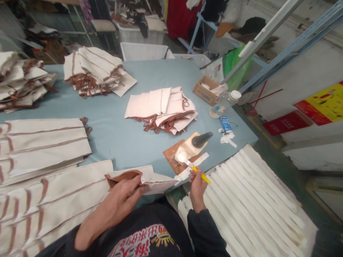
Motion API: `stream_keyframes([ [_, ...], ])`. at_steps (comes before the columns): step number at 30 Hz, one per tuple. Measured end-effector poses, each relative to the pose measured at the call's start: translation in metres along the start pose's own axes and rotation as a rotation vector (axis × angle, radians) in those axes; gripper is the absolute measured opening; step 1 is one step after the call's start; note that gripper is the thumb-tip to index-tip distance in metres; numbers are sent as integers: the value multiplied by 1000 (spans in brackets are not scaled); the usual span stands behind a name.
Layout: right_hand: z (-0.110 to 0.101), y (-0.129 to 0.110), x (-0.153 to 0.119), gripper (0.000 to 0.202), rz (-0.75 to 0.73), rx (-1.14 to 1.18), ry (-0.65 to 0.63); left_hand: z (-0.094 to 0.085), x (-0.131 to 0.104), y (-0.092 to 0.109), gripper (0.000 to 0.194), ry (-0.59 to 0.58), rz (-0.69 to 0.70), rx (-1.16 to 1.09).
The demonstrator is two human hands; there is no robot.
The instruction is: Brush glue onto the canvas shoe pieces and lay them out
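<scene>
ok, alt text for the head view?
A person's right hand holds a yellow-handled brush at the mouth of a cream container; the left hand holds a cream and brown piece. Piles of similar pieces lie on the blue table.

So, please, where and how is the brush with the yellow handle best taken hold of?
Probably best by its yellow handle, coming from the person's right, near side: the handle points that way, while the bristle end is at the opening of the cream container. The right hand grips the handle.
</scene>
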State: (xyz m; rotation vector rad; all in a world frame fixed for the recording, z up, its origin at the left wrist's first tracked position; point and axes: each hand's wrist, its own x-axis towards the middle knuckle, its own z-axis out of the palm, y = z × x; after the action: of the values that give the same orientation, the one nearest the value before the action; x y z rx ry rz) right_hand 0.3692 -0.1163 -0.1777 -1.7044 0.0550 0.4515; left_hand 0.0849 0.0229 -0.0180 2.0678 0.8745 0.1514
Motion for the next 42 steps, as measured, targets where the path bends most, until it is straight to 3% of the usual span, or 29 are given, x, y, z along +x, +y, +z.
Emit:
stream_keyframes([
  [3,-9,-24,-10,66,-45,10,1,-2,0,0,28,40,7,-28],
  [7,-10,-79,-31,55,-80,84,-78,-16,4,9,29,40,26,-109],
  [13,13,-173,-80,43,-232,243,-362,-42,6,26,33,76,18,-301],
  [18,31,-220,-128,42,-382,252,-581,-43,-8,40,21,141,118,-302],
  [22,42,-225,-146,41,-475,195,-650,-30,-19,38,25,267,275,-55],
  [28,49,-203,-150,45,-490,77,-741,-19,-23,24,25,341,393,79],
  [31,48,-197,-149,46,-470,17,-823,-20,-24,21,25,325,406,100],
  [36,50,-196,-146,46,-489,47,-734,-19,-25,18,28,306,378,84],
  [42,52,-189,-142,44,-445,16,-811,-19,-23,17,27,355,392,33],
])
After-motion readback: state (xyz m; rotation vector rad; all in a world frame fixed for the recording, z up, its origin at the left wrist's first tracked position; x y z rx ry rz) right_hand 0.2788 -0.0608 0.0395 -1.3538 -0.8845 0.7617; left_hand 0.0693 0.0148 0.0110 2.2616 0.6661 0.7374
